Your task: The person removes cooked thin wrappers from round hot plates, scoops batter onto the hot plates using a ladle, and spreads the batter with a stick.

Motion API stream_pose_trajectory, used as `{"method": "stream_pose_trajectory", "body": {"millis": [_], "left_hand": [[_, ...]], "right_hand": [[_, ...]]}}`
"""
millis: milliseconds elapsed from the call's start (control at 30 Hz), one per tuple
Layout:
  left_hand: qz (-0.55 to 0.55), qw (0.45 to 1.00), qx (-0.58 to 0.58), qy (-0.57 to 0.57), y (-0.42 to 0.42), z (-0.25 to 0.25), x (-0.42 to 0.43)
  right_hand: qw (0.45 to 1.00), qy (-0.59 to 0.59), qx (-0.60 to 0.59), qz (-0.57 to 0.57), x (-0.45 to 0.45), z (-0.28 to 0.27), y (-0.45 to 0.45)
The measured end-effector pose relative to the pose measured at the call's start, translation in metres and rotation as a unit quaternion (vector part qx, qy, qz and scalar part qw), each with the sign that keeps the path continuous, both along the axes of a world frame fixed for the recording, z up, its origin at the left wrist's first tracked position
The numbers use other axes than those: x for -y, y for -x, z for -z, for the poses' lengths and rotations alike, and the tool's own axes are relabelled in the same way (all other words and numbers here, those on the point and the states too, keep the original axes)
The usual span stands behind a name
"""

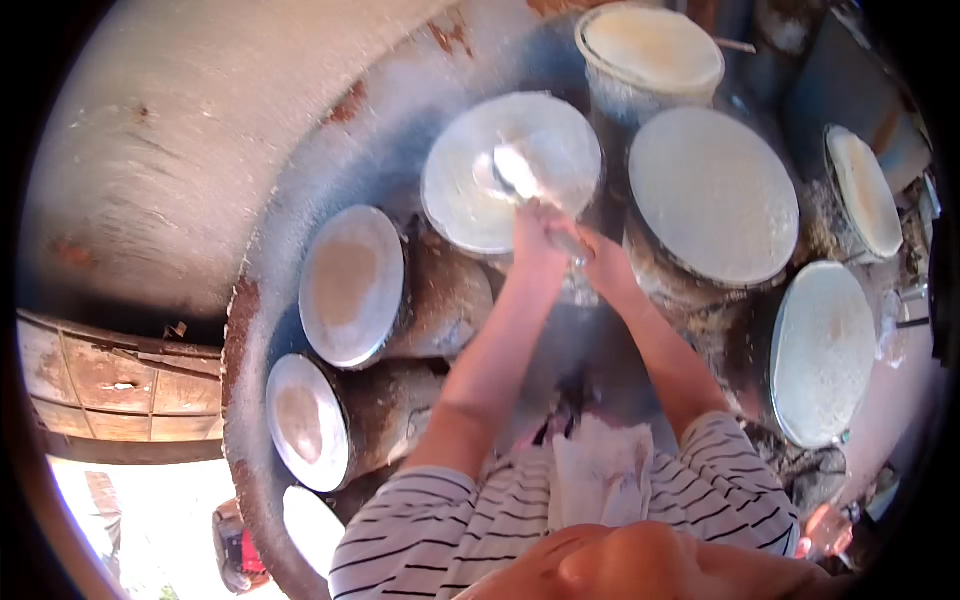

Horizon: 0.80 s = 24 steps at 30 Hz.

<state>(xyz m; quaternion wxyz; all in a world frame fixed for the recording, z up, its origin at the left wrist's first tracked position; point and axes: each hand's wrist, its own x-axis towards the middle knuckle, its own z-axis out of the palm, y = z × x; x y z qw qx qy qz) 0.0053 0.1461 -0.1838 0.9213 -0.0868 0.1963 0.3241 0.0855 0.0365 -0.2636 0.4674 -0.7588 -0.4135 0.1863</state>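
Both of my hands are closed round the handle of a ladle-like tool (515, 172), whose pale, glaring end is over the round griddle (465, 185) at the upper middle. My left hand (540, 228) grips nearer the tool's head. Lower and a little to the right, my right hand (598, 255) holds the handle's rear part. A pale layer covers much of the griddle. The tool's exact shape is washed out by glare and blur.
A large pale-coated griddle (715, 195) lies to the right, another (825, 355) below it. Griddles with brown centres (352, 287) stand at the left. A coated round pan (650, 50) is at the top. Another person's hand (828, 530) shows at the lower right.
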Motion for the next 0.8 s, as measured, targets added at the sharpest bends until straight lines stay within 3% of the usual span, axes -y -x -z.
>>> {"method": "stream_pose_trajectory", "body": {"millis": [67,100,167,200,233,300,367,433,500,533,567,600,633,700,800], "left_hand": [[0.005,0.950,0.282,0.132,0.017,-0.020,-0.003],[0.015,0.940,0.313,0.133,0.027,-0.030,-0.007],[0.008,0.919,0.358,0.163,0.073,-0.043,0.005],[-0.007,0.932,0.332,0.143,0.092,-0.057,0.010],[-0.015,0.943,0.312,0.115,0.107,-0.073,0.006],[-0.037,0.938,0.343,0.025,0.133,-0.090,-0.005],[-0.032,0.936,0.350,0.025,0.169,-0.098,-0.024],[-0.030,0.948,0.317,-0.014,0.207,-0.093,-0.048],[0.016,0.960,0.275,-0.056,0.246,-0.069,-0.081],[0.024,0.955,0.286,-0.079,0.256,-0.059,-0.096],[0.022,0.953,0.290,-0.081,0.271,-0.043,-0.098],[0.017,0.963,0.269,0.001,0.280,-0.035,-0.102],[0.025,0.969,0.245,-0.002,0.286,-0.026,-0.108],[0.024,0.983,0.175,-0.046,0.298,-0.003,-0.124],[0.050,0.983,0.003,-0.178,0.321,0.032,-0.145]], "right_hand": [[0.997,-0.052,0.062,-0.006,-0.007,-0.028,-0.014],[0.994,-0.081,0.072,-0.011,-0.001,-0.028,-0.022],[0.998,-0.044,-0.052,0.017,0.004,-0.027,-0.049],[0.998,-0.027,-0.063,-0.003,0.000,0.015,-0.071],[0.995,0.056,-0.088,-0.004,0.001,0.001,-0.054],[0.995,0.028,0.045,-0.079,-0.006,-0.002,-0.018],[0.998,-0.005,0.030,-0.051,-0.007,-0.006,-0.014],[0.998,-0.032,-0.054,0.003,0.006,-0.016,-0.001],[0.999,0.004,0.042,0.018,0.025,0.038,0.004],[0.999,0.004,0.039,-0.006,0.034,0.035,0.033],[0.992,-0.110,0.040,-0.044,0.018,0.062,0.056],[0.997,-0.035,-0.017,-0.074,0.015,0.040,0.091],[0.994,0.018,-0.067,-0.090,-0.007,0.006,0.127],[0.963,0.018,-0.258,-0.080,-0.062,-0.001,0.176],[0.944,-0.057,-0.320,-0.063,-0.118,0.007,0.222]]}}
